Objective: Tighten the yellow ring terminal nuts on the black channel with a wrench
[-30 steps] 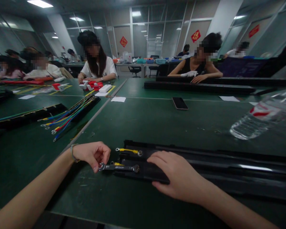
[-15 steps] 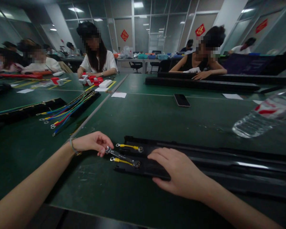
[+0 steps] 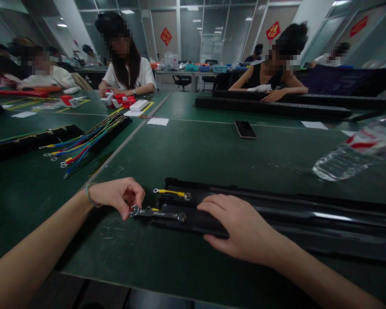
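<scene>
My left hand [image 3: 124, 196] pinches the left end of a silver wrench [image 3: 157, 213] between thumb and fingers. The wrench's other end sits around a fastener at the left end of a black channel-like rail [image 3: 276, 229]. Under the wrench, a short yellow cable is mostly hidden. Just beyond it lies a second yellow cable [image 3: 172, 192], with a ring terminal sticking out past the rail's end and its other end at a round metal fastener [image 3: 188, 196]. My right hand [image 3: 236, 227] grips the rail from above, thumb on the near side and fingers over the middle ridge.
A water bottle [image 3: 350, 150] lies at the right, and a phone [image 3: 245, 129] rests beyond the rail. Several coloured cables with ring terminals [image 3: 86, 143] lie at the left. Across the table, two people work near red-and-white parts [image 3: 119, 99] and long black rails [image 3: 270, 107].
My left hand has swung the wrench's free end toward me, so it now covers most of the nearer yellow cable. My right hand has stayed on the rail. The view has tilted slightly.
</scene>
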